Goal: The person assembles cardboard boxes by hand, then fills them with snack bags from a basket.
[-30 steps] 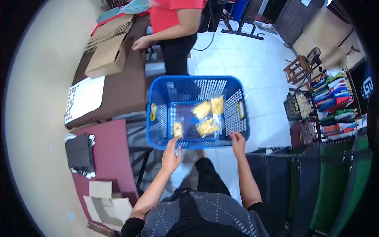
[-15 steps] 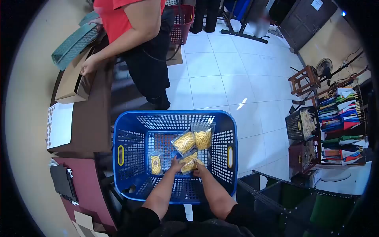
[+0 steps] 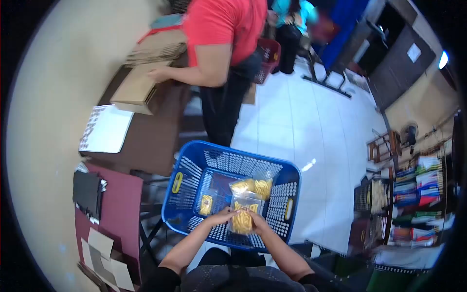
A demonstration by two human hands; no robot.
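My left hand (image 3: 224, 216) and my right hand (image 3: 257, 221) pinch a clear plastic bag (image 3: 242, 223) of yellow, stick-like pieces from either side. This bag is above the near part of a blue perforated plastic basket (image 3: 170, 207). Two similar bags lie behind it in the basket: a left one (image 3: 242, 186) and a right one (image 3: 263, 189), side by side. A smaller bag (image 3: 206, 204) of yellow pieces rests apart on the basket's left side. What the pieces are, I cannot make out.
A person in a red shirt (image 3: 214, 29) stands ahead, one hand on a cardboard box (image 3: 134, 92) on the brown table (image 3: 155, 138). A maroon table (image 3: 121, 194) is at left. Shelves of coloured items (image 3: 418, 194) stand right. Another person in turquoise (image 3: 304, 12) is farther back.
My view has swung, so the basket appears lower and tilted. The bag in my hands now faces me, raised nearer. The red-shirted person's hand remains at the cardboard box.
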